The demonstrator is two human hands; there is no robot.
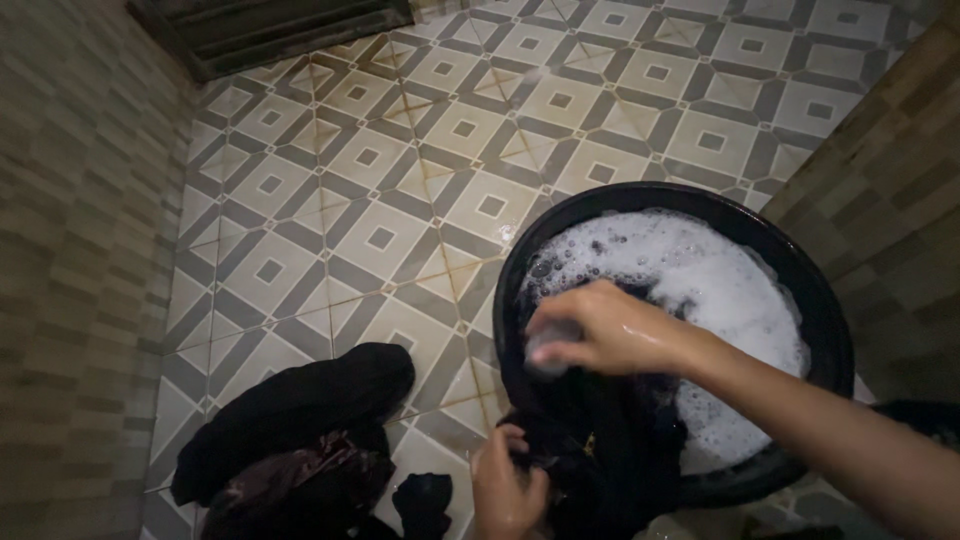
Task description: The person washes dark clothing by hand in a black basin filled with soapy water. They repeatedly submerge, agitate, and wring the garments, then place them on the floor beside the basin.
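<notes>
Black basin of suds. Left hand pinching dark garment taut on rim; right hand clenched round pale soap, scrubbing. Dark clothes pile on tiled floor.

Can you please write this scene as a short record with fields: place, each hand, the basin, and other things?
place: tiled floor with a square pattern, tiled walls on both sides
right hand: over the basin, closed around a small pale object, possibly soap, pressed to the dark garment
left hand: grips the dark garment at the near rim
basin: black, round, holding foamy water
other things: pile of dark clothes on the floor, left of the basin
</notes>
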